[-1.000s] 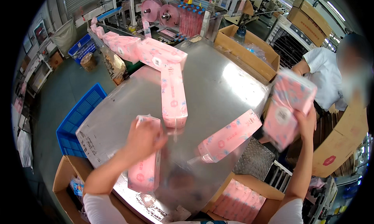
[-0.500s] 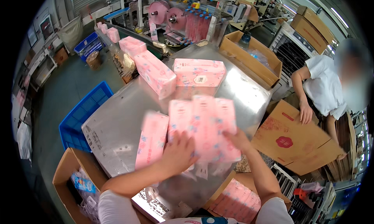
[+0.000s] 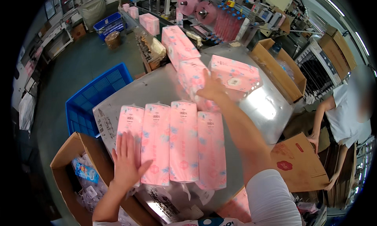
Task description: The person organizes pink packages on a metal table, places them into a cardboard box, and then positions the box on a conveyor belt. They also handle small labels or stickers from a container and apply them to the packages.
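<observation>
My left hand (image 3: pixel 127 163) lay flat with the fingers spread wide, pressing on the near end of the first pink pack (image 3: pixel 130 127) in a row of four pink packs (image 3: pixel 176 143). It gripped nothing. My right arm stretched far out across the shiny metal table (image 3: pixel 157 86), and my right hand (image 3: pixel 212 88) was open, fingers resting on another pink pack (image 3: pixel 194 78) farther away. That hand had not closed around it. The four packs lay side by side, touching, long and soft-looking, wrapped in clear plastic with small blue and red marks. A wider pink pack (image 3: pixel 235 74) sat just beside my right hand.
</observation>
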Action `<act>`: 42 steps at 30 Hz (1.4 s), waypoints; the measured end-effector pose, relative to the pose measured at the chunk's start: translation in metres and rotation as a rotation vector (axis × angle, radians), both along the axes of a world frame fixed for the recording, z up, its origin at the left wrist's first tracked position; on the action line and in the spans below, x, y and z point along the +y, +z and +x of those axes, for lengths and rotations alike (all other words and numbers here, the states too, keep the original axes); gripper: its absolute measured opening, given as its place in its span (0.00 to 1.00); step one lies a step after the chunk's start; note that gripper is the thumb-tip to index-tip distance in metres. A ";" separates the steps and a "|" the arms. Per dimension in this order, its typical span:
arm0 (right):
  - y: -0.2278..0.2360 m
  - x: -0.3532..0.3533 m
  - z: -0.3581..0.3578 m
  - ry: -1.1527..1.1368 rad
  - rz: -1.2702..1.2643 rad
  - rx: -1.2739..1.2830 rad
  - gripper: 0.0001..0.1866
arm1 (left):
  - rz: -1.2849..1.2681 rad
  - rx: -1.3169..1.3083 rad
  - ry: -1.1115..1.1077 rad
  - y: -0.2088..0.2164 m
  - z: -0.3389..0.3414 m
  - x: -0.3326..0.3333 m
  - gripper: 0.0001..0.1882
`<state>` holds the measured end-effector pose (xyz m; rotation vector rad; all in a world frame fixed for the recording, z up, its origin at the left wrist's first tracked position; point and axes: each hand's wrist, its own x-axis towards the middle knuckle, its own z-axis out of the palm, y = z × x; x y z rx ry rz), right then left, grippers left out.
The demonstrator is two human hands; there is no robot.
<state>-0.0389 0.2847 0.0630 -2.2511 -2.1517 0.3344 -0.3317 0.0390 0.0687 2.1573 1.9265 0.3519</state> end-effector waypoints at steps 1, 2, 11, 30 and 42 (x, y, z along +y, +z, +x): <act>-0.003 0.007 0.005 -0.020 -0.014 0.065 0.55 | 0.106 0.053 -0.091 -0.007 -0.018 0.009 0.45; -0.001 0.012 0.023 -0.049 -0.027 0.128 0.56 | 0.207 -0.273 0.001 -0.019 -0.033 0.020 0.40; 0.034 -0.150 0.140 -0.080 -0.725 0.728 0.43 | -0.872 -0.714 0.251 -0.031 -0.083 0.108 0.40; 0.015 -0.651 0.306 -1.127 0.274 1.657 0.28 | -0.922 -1.047 -0.476 -0.013 0.193 -0.025 0.27; -0.119 -0.878 0.243 -1.673 -0.064 1.295 0.16 | -1.309 -0.651 -0.723 -0.180 0.335 -0.216 0.26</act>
